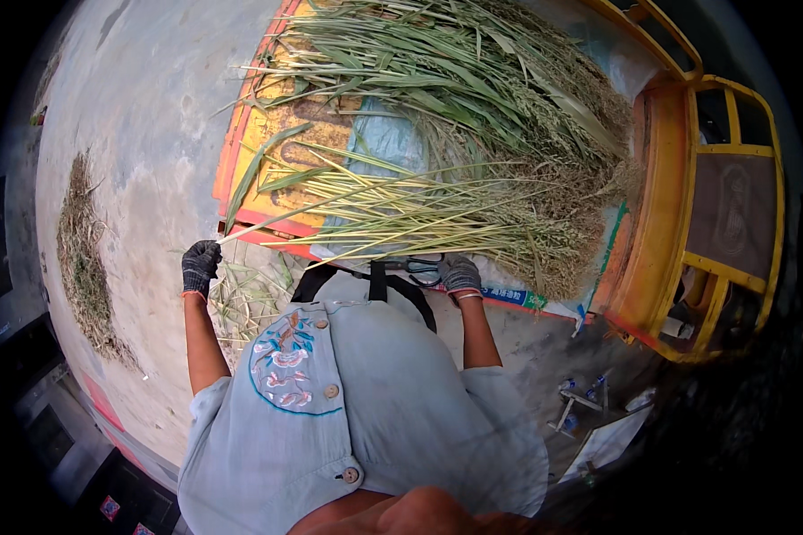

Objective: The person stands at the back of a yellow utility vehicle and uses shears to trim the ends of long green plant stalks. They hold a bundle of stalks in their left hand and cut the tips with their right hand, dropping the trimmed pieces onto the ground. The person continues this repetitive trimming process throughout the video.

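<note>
My left hand (200,265), in a dark knit glove, is closed on the end of a long pale-green stalk (348,207) that runs right across the cart bed. My right hand (460,274), also gloved, rests on the near edge of the bed by a bundle of pale stalks with seed heads (509,227). A pair of scissors (417,266) lies just left of that hand; whether the fingers grip it is unclear. A bigger heap of green leafy stalks (473,80) lies farther back.
The stalks lie on an orange-yellow cart bed (281,134) with a blue sheet (388,143). A yellow cab frame (732,205) stands at the right. Cut leaves (245,299) litter the concrete below my left hand; a strip of dry chaff (85,267) lies at left.
</note>
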### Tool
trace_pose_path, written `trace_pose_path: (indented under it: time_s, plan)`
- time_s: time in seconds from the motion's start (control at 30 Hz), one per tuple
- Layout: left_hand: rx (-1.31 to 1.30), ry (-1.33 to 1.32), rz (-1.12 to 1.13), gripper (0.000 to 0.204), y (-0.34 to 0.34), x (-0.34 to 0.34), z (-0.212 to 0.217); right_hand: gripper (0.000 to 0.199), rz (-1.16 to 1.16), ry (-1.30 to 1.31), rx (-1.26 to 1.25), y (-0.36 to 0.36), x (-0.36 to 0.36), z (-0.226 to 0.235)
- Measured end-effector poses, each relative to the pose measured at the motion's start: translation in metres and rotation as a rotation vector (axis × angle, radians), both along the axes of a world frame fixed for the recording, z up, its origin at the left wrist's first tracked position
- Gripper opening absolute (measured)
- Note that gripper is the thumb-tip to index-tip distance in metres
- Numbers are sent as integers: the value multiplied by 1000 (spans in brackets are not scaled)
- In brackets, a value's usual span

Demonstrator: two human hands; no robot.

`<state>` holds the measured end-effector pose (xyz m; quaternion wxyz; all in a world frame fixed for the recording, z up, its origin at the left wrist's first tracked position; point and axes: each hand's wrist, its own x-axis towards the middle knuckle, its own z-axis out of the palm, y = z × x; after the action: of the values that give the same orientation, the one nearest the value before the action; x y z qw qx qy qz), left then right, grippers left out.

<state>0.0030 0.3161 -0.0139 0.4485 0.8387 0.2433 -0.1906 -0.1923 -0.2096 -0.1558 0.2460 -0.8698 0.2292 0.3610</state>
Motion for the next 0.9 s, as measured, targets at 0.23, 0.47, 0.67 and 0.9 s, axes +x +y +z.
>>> trace_pose_path:
  time_s: [0.23, 0.47, 0.67, 0.9]
  plan:
    - [-271, 199, -85, 12, 0, 10, 19, 34, 289, -273, -329, 95, -6, -37]
    - [-299, 155, -266, 14, 5, 32, 27, 32, 329, -202, -53, 95, -3, 13]
    - [-366, 100, -261, 7, 9, 23, 27, 49, 291, -250, 189, 118, -93, 48]
    - [-504, -104, -209, 7, 6, 7, 27, 49, -493, -235, 935, 254, 13, 117]
